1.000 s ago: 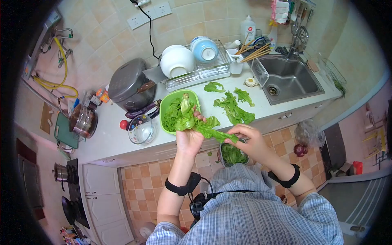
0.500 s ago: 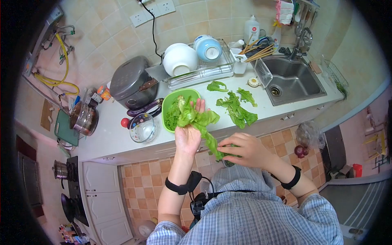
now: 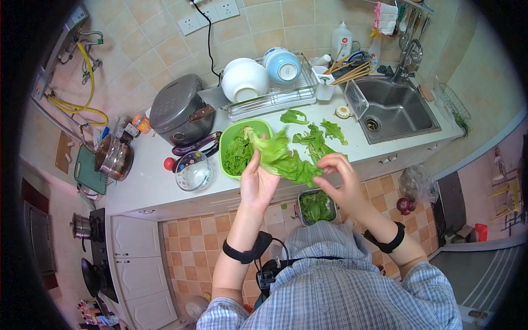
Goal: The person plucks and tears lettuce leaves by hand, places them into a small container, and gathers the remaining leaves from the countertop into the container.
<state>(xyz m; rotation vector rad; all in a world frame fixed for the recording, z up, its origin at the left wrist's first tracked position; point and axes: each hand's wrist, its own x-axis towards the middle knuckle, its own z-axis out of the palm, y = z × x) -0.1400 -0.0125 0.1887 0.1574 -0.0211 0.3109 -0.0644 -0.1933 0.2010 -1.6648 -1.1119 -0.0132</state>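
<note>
Presently, lettuce [image 3: 283, 157], one: being held up at the front edge of the counter [image 3: 146, 184], and serving as the clock's centre below. Its pale base [image 3: 249, 133] is pointing to 10 o'clock, its leaf tips to 4. Handling, as judged: light, soft, floppy, perhaps slippery if wet; the leaf is likely tearing or bruising easily, with the stiffer base offering the surest hold.

Left hand [image 3: 259, 184], 7 o'clock: palm turning up, thumb and fingers loosely closing about the lower lettuce.

Right hand [image 3: 342, 179], 4 o'clock: thumb and fingers curving, parted, framing the leaf tip; whether they are touching it, cannot tell.

Basin [image 3: 231, 130], green, 9 o'clock: holding greens [image 3: 237, 157].

Loose leaves [image 3: 314, 140], 2 o'clock: lying on the counter.

Bin [image 3: 299, 204], 5 o'clock, below counter level: containing more leaves [image 3: 318, 206].

Glass bowl [image 3: 193, 171], 9 o'clock: standing just beyond the basin.

Cooker [image 3: 181, 110], 10 o'clock: standing behind.

Rack [image 3: 269, 112], 12 o'clock: bearing upturned bowls [image 3: 245, 80].

Sink [image 3: 399, 107], 2 o'clock: lying farther off.
</note>
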